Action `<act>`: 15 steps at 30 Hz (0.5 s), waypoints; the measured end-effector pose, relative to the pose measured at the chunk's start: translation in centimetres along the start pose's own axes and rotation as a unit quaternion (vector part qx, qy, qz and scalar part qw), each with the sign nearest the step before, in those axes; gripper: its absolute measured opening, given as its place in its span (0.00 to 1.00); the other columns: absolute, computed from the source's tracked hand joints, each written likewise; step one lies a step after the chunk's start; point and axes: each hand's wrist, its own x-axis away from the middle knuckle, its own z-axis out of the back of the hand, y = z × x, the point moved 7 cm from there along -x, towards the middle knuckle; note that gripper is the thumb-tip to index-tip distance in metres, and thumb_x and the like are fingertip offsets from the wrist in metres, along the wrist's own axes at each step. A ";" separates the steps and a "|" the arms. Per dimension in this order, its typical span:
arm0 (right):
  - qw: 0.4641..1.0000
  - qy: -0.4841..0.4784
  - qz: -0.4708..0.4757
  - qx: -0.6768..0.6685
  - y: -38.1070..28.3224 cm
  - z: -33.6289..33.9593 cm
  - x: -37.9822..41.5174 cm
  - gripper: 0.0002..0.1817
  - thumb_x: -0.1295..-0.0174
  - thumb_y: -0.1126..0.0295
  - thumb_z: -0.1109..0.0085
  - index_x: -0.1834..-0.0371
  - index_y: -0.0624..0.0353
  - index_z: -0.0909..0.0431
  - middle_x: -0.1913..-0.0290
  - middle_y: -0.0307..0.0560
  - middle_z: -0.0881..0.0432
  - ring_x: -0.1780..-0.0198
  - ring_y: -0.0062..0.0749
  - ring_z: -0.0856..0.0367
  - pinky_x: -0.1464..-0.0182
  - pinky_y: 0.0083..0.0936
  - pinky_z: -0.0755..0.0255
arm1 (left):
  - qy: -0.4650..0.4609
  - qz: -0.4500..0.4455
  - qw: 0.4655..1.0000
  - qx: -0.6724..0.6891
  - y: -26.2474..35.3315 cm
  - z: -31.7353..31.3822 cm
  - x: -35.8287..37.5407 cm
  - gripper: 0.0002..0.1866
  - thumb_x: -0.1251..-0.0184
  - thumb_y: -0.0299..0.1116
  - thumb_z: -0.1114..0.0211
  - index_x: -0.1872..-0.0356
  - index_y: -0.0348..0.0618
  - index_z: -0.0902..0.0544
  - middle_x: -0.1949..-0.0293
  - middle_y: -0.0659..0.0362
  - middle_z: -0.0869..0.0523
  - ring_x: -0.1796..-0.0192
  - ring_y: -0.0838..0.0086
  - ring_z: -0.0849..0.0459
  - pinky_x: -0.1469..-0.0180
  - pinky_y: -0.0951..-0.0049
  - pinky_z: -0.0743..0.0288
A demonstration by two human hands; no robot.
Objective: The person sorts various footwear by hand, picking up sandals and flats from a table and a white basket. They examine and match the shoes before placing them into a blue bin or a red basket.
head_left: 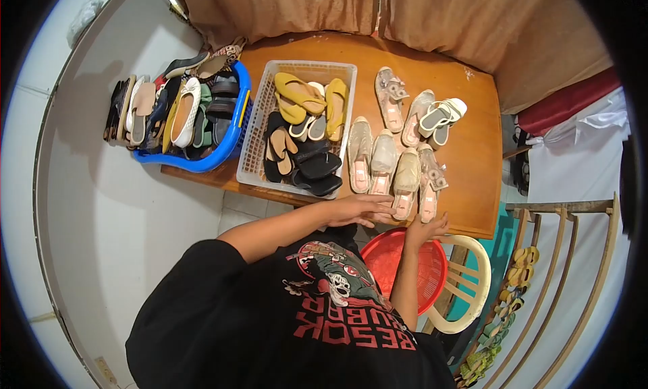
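Observation:
My left hand rests by the near edge of the wooden table, fingers stretched out and apart, by the heels of the middle shoes. My right hand is cupped with thumb and fingers spread about the heel of a beige espadrille with a bow. Beside that shoe lie a gold-beige espadrille, a pale beige one and another beige one, heels towards me. Behind them are two more bow espadrilles and a pair of white-strapped sandals.
A translucent crate holds yellow flats and black slip-ons. Left of it, a blue basket overflows with mixed shoes. Below the table edge are a red basin and a cream plastic chair. Wooden racks with sandals stand right.

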 end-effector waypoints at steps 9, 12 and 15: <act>0.936 -0.288 0.132 -0.152 -10.7 -6.3 0.2 0.17 0.39 0.75 0.41 0.46 0.59 0.22 0.48 0.50 0.21 0.49 0.36 0.23 0.46 0.30 0.29 | 0.289 -0.245 0.925 -0.031 7.5 11.4 14.9 0.23 0.24 0.35 0.46 0.32 0.37 0.31 0.49 0.50 0.14 0.47 0.66 0.15 0.43 0.72 0.21; 0.875 -0.391 0.135 -0.251 -12.5 -11.6 3.6 0.11 0.32 0.76 0.43 0.47 0.61 0.23 0.61 0.42 0.18 0.62 0.24 0.21 0.56 0.22 0.27 | 0.325 -0.166 0.904 -0.222 6.2 17.1 15.3 0.26 0.28 0.36 0.41 0.33 0.36 0.31 0.50 0.53 0.16 0.49 0.69 0.15 0.46 0.74 0.22; 0.829 -0.524 0.106 -0.167 -19.4 -11.7 9.4 0.13 0.30 0.65 0.42 0.51 0.63 0.23 0.61 0.48 0.19 0.61 0.30 0.23 0.57 0.28 0.28 | 0.326 -0.116 0.799 -0.492 5.1 19.1 14.5 0.33 0.33 0.38 0.35 0.31 0.36 0.34 0.47 0.48 0.20 0.47 0.60 0.18 0.44 0.64 0.23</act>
